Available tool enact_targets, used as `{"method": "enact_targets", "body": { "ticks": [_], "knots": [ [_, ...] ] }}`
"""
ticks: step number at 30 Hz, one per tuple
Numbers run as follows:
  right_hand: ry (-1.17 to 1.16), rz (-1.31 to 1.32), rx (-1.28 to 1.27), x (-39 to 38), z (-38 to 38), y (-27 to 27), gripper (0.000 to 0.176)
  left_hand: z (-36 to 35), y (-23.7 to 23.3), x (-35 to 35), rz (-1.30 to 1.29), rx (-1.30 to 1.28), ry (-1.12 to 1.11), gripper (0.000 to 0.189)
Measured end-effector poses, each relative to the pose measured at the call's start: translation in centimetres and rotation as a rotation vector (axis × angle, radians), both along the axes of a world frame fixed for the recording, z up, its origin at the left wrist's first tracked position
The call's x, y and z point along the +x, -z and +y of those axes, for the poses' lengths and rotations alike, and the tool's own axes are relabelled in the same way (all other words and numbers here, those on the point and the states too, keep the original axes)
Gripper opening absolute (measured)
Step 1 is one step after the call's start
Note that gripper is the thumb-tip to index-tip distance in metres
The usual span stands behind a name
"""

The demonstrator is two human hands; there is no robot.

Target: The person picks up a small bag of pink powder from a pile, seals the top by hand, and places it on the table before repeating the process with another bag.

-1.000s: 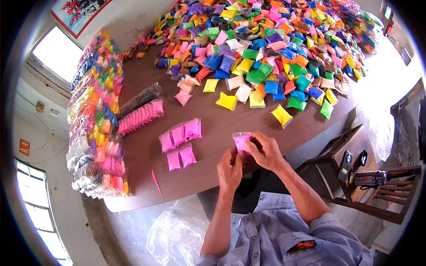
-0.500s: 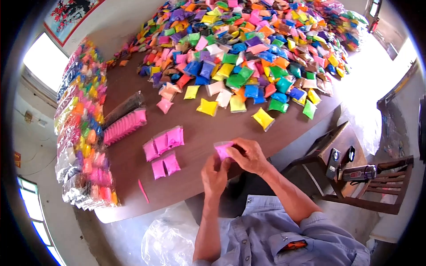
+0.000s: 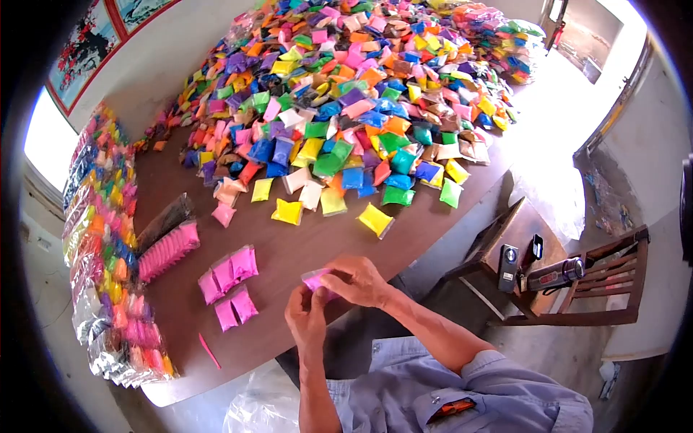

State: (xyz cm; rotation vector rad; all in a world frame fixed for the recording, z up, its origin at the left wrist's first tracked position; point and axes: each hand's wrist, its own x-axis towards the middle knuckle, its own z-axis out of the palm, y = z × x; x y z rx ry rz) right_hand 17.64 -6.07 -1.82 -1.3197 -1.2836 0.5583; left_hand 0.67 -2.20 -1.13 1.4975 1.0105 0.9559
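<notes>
A small pink packet is held between my two hands above the table's near edge. My left hand grips its lower side with thumb and fingers, and my right hand pinches it from the right, covering much of it. To the left on the table lie several pink packets in two groups, an upper row and a lower pair. Beyond them is a bag with a row of pink packets. Near the table's left front lies a thin pink tool.
A large heap of coloured packets covers the table's back. Filled clear bags line the left edge of the brown table. At right are a wooden stool with a flask and a chair.
The whole view has shifted, with the table and hands now lower and further left in the picture. Both hands still hold the pink packet, and the right fingers cover more of it.
</notes>
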Motion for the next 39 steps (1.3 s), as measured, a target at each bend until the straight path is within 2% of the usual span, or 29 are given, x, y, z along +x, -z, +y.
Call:
{"method": "enact_targets", "body": {
  "ticks": [3,6,11,18,23,28,30,32,37,39],
  "knots": [
    [-0.002,0.017,-0.009,0.2,0.1,0.4,0.026,-0.2,-0.4,0.3,0.041,-0.008,-0.004,0.019],
    [-0.006,0.033,0.014,0.3,0.1,0.7,0.026,-0.1,-0.4,0.4,-0.131,-0.119,-0.016,0.020],
    [-0.049,-0.064,-0.036,0.3,0.1,0.7,0.024,0.4,0.1,-0.4,-0.052,-0.072,-0.025,0.018],
    [-0.052,-0.065,-0.052,0.3,0.1,0.4,0.019,0.4,1.1,-0.4,-0.010,-0.050,-0.054,0.020],
    [-0.036,-0.072,0.027,0.5,0.5,1.5,0.019,0.0,1.0,0.0,-0.086,-0.057,-0.073,0.023],
    [-0.072,-0.066,-0.024,0.3,0.0,0.2,0.017,0.1,1.1,0.1,-0.147,-0.024,-0.090,0.022],
    [-0.063,-0.054,-0.024,0.2,0.0,0.1,0.017,0.0,0.3,0.2,0.024,0.063,-0.140,0.021],
    [-0.047,-0.098,-0.008,0.3,0.2,0.4,0.019,0.2,1.4,-0.2,0.007,0.029,-0.127,0.020],
    [-0.046,-0.065,-0.004,0.4,0.3,0.8,0.016,-0.2,0.6,0.6,-0.086,-0.015,-0.084,0.025],
    [-0.059,-0.041,-0.004,0.6,0.2,0.8,0.014,-0.1,0.6,0.5,0.059,0.043,-0.049,0.028]
  ]
}}
